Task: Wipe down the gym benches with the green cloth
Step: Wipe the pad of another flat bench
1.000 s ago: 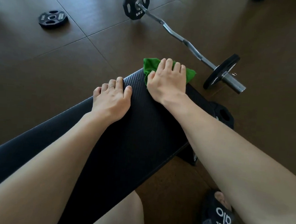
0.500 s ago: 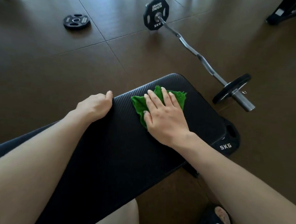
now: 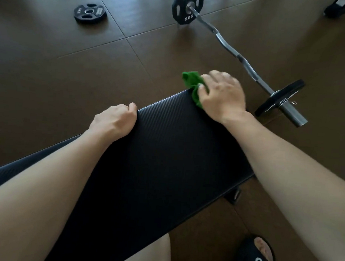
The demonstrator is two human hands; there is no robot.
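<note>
Head cam only: looks fwd + down, close over bench (image 3: 166, 150), floor (image 3: 70, 73) beyond; no 2nd view.

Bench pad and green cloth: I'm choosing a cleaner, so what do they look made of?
The bench pad looks like black vinyl or synthetic leather, matte, with a fine woven-pattern emboss. The green cloth looks like soft terry or microfibre, bunching into limp folds under the right hand.

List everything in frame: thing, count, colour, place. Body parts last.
bench: 1, black, centre, running lower left to upper right
green cloth: 1, green, bench's far end, under the right hand
curl bar: 1, silver with two black plates, floor beyond the bench
loose plate: 1, black, floor, upper left
floor: brown tiles
sandal: 1, black, bottom right
left hand: gripping the bench's left edge
right hand: gripping the cloth
</note>
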